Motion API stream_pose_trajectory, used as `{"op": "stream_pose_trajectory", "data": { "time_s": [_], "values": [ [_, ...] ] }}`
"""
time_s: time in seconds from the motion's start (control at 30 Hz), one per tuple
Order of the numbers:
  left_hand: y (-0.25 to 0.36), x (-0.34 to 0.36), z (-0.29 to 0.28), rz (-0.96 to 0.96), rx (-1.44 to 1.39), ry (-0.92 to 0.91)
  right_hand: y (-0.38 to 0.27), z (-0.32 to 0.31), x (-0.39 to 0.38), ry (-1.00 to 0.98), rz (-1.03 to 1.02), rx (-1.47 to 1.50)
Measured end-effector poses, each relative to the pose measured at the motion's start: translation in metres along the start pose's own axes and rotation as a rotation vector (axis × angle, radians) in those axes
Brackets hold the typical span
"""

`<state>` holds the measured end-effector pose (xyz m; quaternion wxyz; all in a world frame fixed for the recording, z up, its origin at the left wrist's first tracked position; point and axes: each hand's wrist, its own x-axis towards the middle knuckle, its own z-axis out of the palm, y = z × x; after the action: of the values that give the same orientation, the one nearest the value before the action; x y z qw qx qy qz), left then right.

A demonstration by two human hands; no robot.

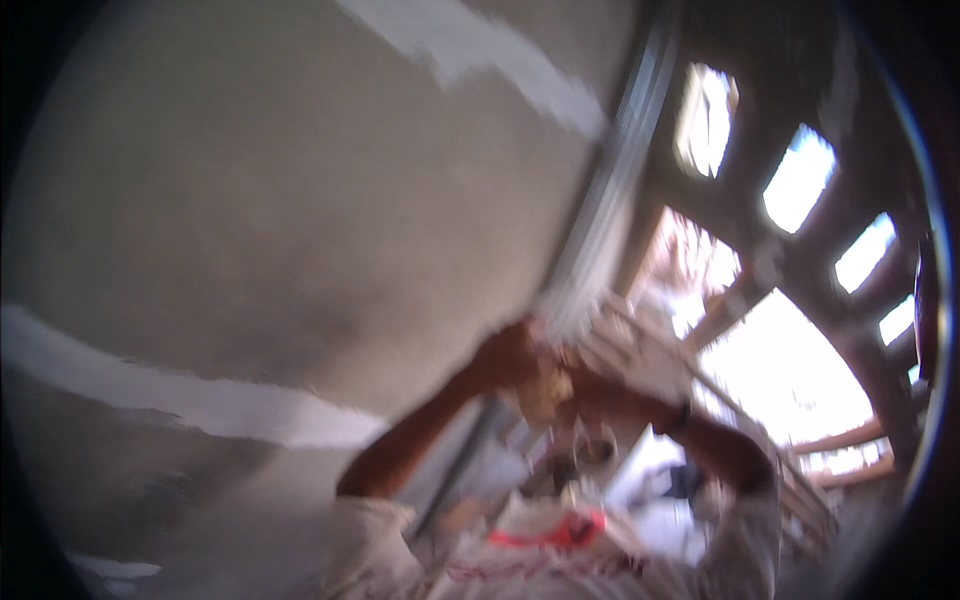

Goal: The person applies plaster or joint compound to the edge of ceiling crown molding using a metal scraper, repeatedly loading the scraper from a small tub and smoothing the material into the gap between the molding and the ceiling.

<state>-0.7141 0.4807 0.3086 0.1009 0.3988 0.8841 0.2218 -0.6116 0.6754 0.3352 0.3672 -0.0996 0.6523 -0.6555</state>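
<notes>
The picture is badly blurred. My left hand (508, 355) and my right hand (598, 392) are raised close together at the centre, both seemingly closed around a small pale tan object (548, 398) that I cannot make out. Just above them, the end of a long pale grey metal strip or channel (615, 160) runs up to the top along the edge of a large grey-beige panel (250, 220), on a wall or ceiling. Whether my fingers touch the strip is unclear.
Pale smeared bands (210, 405) cross the panel. At the right are bright window openings (798, 180), a large bright opening (780, 370) and wooden slats or rails (660, 350) slanting behind my right arm. Blurred clutter (590, 450) shows below my hands.
</notes>
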Motion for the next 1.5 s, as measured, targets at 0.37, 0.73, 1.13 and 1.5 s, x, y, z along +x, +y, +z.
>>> {"op": "stream_pose_trajectory", "data": {
  "time_s": [0.37,0.73,1.13,1.5],
  "values": [
    [0.038,0.019,-0.054,-0.153,-0.060,-0.032,0.030,-0.035,0.046,-0.141,0.045,0.325],
    [-0.002,0.009,-0.087,-0.130,-0.255,0.098,-0.008,-0.033,0.018,-0.054,-0.236,0.392],
    [-0.018,-0.046,-0.211,0.063,-0.594,-0.001,-0.359,-0.133,0.019,0.190,-1.322,0.155],
    [-0.008,-0.041,-0.210,-0.015,-0.543,-0.052,-0.549,-0.230,0.028,0.284,-1.460,0.119]
  ]
}}
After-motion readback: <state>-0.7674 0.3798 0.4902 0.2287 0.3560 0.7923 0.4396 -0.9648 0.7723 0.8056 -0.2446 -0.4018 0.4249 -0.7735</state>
